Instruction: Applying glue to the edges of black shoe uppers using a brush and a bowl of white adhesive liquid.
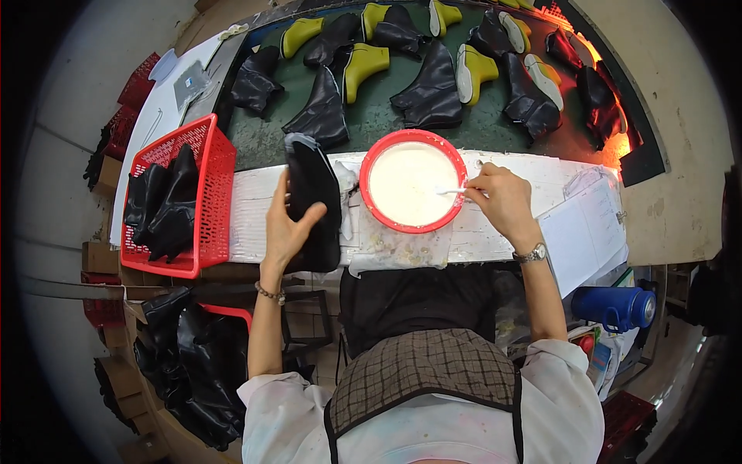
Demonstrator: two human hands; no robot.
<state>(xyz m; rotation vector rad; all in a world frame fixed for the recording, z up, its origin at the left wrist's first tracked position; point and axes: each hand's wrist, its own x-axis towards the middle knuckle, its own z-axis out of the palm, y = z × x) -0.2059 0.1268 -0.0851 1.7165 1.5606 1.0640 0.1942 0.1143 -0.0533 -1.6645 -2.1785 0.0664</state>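
Observation:
My left hand (287,228) grips a black boot upper (315,205), held upright at the bench edge with its sole side toward me. A pale grey-white rim shows at its top end. In my right hand (501,197) a thin white-handled brush (451,190) is pinched, its tip in the creamy white liquid (410,182). That liquid fills a round red bowl (412,229) on the white bench. Whether the brush has bristles cannot be seen under the liquid.
A green conveyor belt (363,139) carries black boot uppers and yellow lasts or soles, running toward a glowing orange heater (618,147). Left stands a red basket (224,170) of black boots. Papers (585,228) and a blue flask (610,308) lie at right. More boots (205,371) are piled lower left.

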